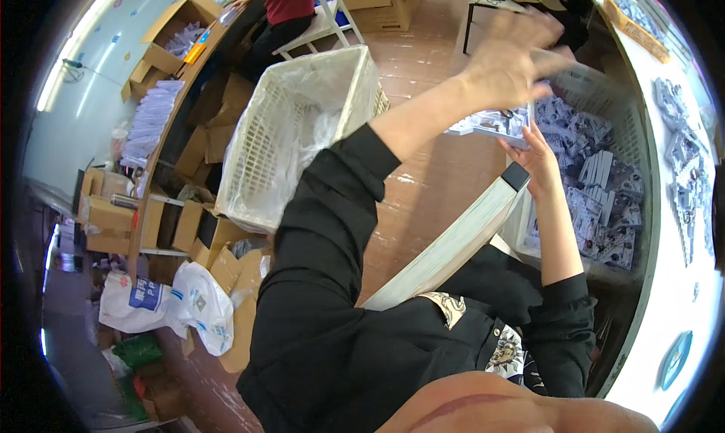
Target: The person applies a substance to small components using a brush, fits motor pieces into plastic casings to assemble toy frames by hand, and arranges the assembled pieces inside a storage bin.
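Note:
My right hand grips a pale plastic part by its edge, with small dark pieces visible on top. Above and slightly left of that part, my left hand is raised and blurred by motion, its fingers stretched apart and nothing seen in them. Close to my right hand stands a bin heaped with similar pale plastic parts. A long pale wood-look bar with a black end cap lies slanted below my hands, its end near my right wrist.
A white perforated crate with a clear plastic liner stands left of my left arm. Along the right runs a white table bearing more parts. Cardboard boxes fill the left shelf. Two people, one in a red top, sit at the far side.

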A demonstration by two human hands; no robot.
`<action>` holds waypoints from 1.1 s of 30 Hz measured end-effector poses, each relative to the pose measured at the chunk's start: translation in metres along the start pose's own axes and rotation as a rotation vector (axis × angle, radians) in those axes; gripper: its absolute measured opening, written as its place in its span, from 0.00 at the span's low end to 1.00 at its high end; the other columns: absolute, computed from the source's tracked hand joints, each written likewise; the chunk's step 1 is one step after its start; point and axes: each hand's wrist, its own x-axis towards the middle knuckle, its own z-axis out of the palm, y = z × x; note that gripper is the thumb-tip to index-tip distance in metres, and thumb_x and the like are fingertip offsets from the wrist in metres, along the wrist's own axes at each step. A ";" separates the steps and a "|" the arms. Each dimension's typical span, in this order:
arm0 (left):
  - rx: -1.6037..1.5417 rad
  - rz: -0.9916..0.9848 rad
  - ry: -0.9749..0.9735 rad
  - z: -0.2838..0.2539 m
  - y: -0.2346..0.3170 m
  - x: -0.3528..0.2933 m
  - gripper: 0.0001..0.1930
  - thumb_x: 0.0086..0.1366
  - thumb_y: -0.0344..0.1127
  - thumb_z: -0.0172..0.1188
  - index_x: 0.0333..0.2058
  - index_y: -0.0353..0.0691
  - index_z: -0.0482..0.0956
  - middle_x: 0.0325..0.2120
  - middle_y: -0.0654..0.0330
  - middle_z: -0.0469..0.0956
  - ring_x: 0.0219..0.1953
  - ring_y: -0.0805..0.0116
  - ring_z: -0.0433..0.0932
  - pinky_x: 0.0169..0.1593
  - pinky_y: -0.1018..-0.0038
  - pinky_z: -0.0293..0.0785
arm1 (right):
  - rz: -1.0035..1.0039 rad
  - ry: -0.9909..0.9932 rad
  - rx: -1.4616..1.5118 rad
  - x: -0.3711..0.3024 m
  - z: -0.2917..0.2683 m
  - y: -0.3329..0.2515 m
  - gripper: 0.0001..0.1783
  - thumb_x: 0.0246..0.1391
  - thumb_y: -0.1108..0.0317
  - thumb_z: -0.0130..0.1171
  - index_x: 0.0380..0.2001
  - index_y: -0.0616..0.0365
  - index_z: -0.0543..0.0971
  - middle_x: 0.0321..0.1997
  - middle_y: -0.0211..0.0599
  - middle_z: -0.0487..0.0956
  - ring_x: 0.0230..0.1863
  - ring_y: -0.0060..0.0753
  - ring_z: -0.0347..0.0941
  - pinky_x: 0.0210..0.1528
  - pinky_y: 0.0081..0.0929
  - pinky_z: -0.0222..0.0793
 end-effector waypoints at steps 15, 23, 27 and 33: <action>-1.696 -1.615 -0.300 0.096 0.078 -0.198 0.30 0.69 0.48 0.57 0.61 0.34 0.65 0.45 0.55 0.78 0.47 0.68 0.78 0.50 0.71 0.76 | 0.048 0.095 0.130 -0.055 -0.085 0.015 0.34 0.65 0.70 0.49 0.70 0.55 0.50 0.64 0.43 0.67 0.61 0.42 0.69 0.58 0.46 0.73; -1.693 -1.641 -0.360 0.064 0.060 -0.144 0.13 0.71 0.35 0.52 0.46 0.30 0.75 0.34 0.49 0.81 0.34 0.59 0.84 0.39 0.64 0.84 | 0.055 0.020 0.126 -0.040 -0.074 -0.007 0.30 0.66 0.70 0.46 0.70 0.54 0.53 0.65 0.39 0.67 0.64 0.38 0.66 0.63 0.44 0.69; -1.655 -1.526 -0.343 0.037 0.023 -0.078 0.17 0.72 0.32 0.47 0.54 0.26 0.70 0.42 0.48 0.78 0.39 0.60 0.82 0.47 0.58 0.83 | -0.072 0.003 0.085 -0.012 -0.049 -0.061 0.28 0.67 0.71 0.45 0.68 0.56 0.56 0.64 0.40 0.68 0.63 0.38 0.67 0.63 0.45 0.69; -1.431 -1.265 -0.339 0.038 -0.005 0.050 0.14 0.71 0.32 0.50 0.48 0.28 0.76 0.38 0.53 0.79 0.34 0.66 0.79 0.41 0.68 0.79 | -0.213 -0.020 0.007 0.019 -0.037 -0.176 0.20 0.68 0.65 0.43 0.58 0.62 0.67 0.56 0.42 0.74 0.54 0.35 0.74 0.53 0.33 0.78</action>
